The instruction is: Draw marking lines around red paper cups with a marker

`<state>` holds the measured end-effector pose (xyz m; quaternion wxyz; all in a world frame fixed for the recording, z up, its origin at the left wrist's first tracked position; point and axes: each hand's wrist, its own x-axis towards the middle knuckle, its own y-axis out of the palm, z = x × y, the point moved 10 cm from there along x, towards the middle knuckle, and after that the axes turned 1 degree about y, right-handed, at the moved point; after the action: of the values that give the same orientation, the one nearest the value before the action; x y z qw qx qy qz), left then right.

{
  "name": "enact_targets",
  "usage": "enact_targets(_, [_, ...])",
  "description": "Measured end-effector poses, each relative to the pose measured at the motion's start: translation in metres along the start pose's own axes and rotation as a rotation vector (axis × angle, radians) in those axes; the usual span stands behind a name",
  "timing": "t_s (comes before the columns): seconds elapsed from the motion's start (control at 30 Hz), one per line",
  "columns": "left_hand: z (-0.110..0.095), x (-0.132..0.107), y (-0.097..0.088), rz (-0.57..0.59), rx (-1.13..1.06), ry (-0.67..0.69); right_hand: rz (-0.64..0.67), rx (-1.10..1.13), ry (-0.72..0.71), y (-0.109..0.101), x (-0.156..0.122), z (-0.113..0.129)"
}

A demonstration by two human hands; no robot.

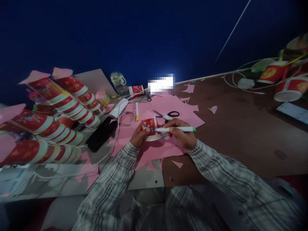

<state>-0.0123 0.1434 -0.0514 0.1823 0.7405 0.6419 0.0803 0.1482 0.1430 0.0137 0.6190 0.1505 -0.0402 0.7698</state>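
A red paper cup (152,124) with a white rim stands upside down, rim toward me, over pink paper (166,149). My left hand (139,136) is closed on the cup's left side, thumb on its printed face. In my right hand (181,134) is a white marker (184,129) with a green end, its tip at the cup's right side. Just beyond the cup lie scissors (168,116) with black handles. A yellow and white marker (137,112) rests on the paper farther left.
Stacked paper-cup towers (60,101) with pink tops crowd the left, beside a black phone (101,134) and a white cable (109,149). A clear jug (118,84) stands at the back. More red cups (292,89) and another phone (293,112) are at the right.
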Motion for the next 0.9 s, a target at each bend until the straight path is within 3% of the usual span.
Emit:
enact_targets(0.07, [0.001,0.0,-0.002,-0.008,-0.003,-0.002,0.031,0.001,0.011,0.003,0.0,-0.001])
enact_targets(0.17, [0.004,0.001,-0.003,-0.007,-0.007,-0.006,-0.055,0.05,0.013,-0.008,0.0,-0.002])
enact_targets(0.3, [0.006,0.003,-0.004,0.0,-0.003,-0.008,0.097,0.064,0.052,0.005,0.001,-0.005])
enact_targets(0.43, [0.007,0.003,-0.006,-0.022,-0.027,-0.012,-0.089,0.192,0.106,-0.013,0.004,-0.011])
enact_targets(0.53, [0.006,0.001,-0.004,-0.028,-0.065,-0.024,-0.144,0.203,0.141,-0.016,0.004,-0.015])
enact_targets(0.7, [0.01,-0.001,0.01,0.069,-0.165,-0.071,0.0,0.089,0.187,-0.003,0.001,-0.016])
enact_targets(0.83, [0.012,0.0,0.003,0.02,-0.192,-0.064,-0.088,0.107,0.188,-0.013,0.003,-0.015])
enact_targets(0.9, [0.014,-0.001,0.004,0.041,-0.194,-0.085,0.02,0.079,0.204,-0.003,0.004,-0.015])
